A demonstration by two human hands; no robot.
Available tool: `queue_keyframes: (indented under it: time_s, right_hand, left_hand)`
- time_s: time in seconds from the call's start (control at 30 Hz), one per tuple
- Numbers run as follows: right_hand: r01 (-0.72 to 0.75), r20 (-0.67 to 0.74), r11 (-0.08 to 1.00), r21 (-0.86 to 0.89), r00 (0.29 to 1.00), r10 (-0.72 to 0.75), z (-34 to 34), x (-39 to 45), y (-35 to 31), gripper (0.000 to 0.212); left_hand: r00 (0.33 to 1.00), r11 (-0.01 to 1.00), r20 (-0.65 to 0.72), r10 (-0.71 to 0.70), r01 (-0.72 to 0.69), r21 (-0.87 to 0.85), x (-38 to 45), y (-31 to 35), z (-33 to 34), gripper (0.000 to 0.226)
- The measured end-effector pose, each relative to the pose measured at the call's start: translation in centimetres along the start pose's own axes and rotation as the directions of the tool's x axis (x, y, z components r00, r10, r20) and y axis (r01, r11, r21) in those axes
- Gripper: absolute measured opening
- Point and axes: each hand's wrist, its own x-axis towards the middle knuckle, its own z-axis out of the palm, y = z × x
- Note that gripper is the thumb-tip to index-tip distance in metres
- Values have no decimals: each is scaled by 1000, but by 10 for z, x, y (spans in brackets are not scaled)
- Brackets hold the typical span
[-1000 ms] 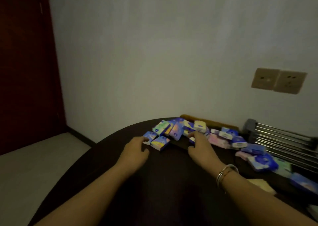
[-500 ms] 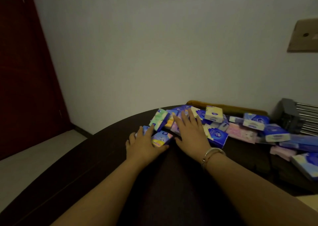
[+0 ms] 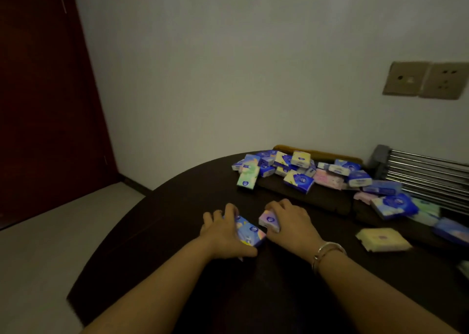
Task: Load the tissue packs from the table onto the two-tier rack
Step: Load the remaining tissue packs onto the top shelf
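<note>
My left hand (image 3: 224, 234) grips a blue tissue pack (image 3: 250, 233) low over the dark round table (image 3: 157, 232). Beside it my right hand (image 3: 291, 225), with a bracelet on the wrist, grips a purple-pink tissue pack (image 3: 269, 220). Both hands are in the middle of the table, a short way from the pile. Several colourful tissue packs (image 3: 294, 171) lie heaped at the table's far side, stretching right toward the metal rack (image 3: 426, 173) with steel bars at the right edge. A green pack (image 3: 247, 178) leans at the heap's left end.
A pale yellow pack (image 3: 383, 238) lies alone on the table to the right of my right hand. A wooden chair back (image 3: 319, 153) shows behind the heap. A dark red door (image 3: 45, 92) is at left, wall sockets (image 3: 426, 79) at upper right.
Both hands have pulled back from the heap toward me, each bringing one pack along. The view has also shifted, so the heap now lies farther away.
</note>
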Motion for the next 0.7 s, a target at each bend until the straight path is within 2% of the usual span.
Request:
queue_keyframes:
  time_s: [0.07, 0.17, 0.27, 0.33, 0.4, 0.47, 0.6, 0.7]
  right_hand:
    - [-60, -8, 994, 90, 998, 61, -6, -30, -4, 51]
    - [-197, -40, 896, 398, 972, 232, -17, -77, -7, 46]
    - [-282, -43, 694, 663, 911, 411, -23, -119, -8, 33]
    - [-335, 41, 506, 795, 861, 507, -31, -137, -11, 29]
    - [-366, 172, 278, 888, 825, 539, -51, -154, -14, 30]
    - [-341, 220, 144, 929, 822, 524, -77, -171, -18, 36]
    - [-159, 105, 80, 984, 882, 460, -137, -200, -28, 39]
    - [-68, 30, 90, 994, 928, 371, -195, -223, -41, 41]
  left_hand:
    - [1000, 1000, 23, 14, -14, -4, -28, 8, 0, 84]
    - [999, 999, 34, 39, -38, -20, -66, 20, 8, 80]
    - [997, 996, 20, 78, -77, -37, -99, 32, 18, 79]
    - [994, 991, -19, 110, -111, -76, -114, 41, 19, 81]
    - [983, 976, -88, 159, -170, -137, -128, 55, 13, 84]
    - [957, 942, -196, 214, -255, -218, -141, 75, -1, 88]
    - [860, 810, -448, 243, -434, -395, -169, 122, -41, 102]
    - [783, 743, -541, 306, -552, -379, -188, 153, -71, 99]
